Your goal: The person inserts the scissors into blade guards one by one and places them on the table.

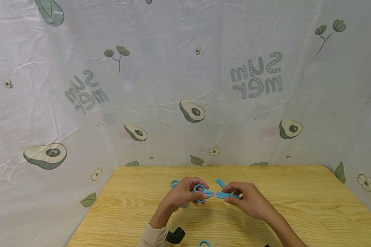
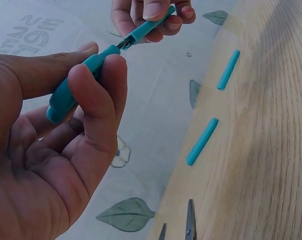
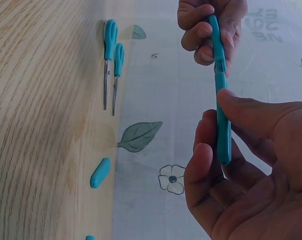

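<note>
My left hand (image 1: 185,193) pinches the blue handles of a pair of scissors (image 1: 208,193) between thumb and fingers. From the right, my right hand (image 1: 248,199) grips a blue blade cover (image 1: 224,195) lengthwise. A short stretch of metal blade shows between handles and cover, and the blade tips are hidden inside the cover. In the left wrist view the scissors (image 2: 65,95) line up with the open end of the cover (image 2: 148,27). The right wrist view has the cover (image 3: 223,120) held by thumb and fingertips, up against the scissors (image 3: 217,42). Both hands are above the table.
Behind the hands, two more scissors (image 3: 109,42) (image 3: 118,60) lie on the wooden table (image 1: 136,212) with bare blades. Two loose blue covers (image 2: 228,70) (image 2: 202,142) lie near the table's far edge. Another blue handle loop (image 1: 204,243) shows at the near edge. A patterned curtain (image 1: 160,82) hangs behind.
</note>
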### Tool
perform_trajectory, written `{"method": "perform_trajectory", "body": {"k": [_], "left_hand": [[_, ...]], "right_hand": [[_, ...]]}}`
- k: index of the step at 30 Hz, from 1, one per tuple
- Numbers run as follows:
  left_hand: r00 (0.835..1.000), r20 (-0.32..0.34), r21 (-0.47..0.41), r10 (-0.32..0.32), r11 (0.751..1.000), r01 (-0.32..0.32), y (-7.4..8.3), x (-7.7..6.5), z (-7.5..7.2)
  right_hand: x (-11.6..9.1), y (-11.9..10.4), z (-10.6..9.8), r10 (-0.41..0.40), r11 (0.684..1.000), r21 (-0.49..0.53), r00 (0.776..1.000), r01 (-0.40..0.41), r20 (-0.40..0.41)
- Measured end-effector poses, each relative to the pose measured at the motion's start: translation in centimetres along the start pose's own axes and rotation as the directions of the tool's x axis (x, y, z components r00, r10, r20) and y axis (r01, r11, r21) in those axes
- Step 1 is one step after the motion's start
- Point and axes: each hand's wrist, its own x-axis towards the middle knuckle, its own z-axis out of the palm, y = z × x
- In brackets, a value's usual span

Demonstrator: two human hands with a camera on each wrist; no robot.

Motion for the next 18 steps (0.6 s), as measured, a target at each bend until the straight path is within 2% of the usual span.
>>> {"method": "perform_trajectory", "body": {"k": [12,18], "left_hand": [[0.999,0.052,-0.036,0.003,0.999,-0.001,-0.21,-0.09,-0.62],[0.998,0.058,-0.033,0.008,0.999,-0.006,-0.29,-0.07,-0.75]], "right_hand": [[0.05,0.05,-0.02,0.025,1.0,-0.003,0.999,-0.025,-0.027],[0.2,0.19,-0.1,0.017,1.0,-0.008,0.999,-0.017,-0.035]]}}
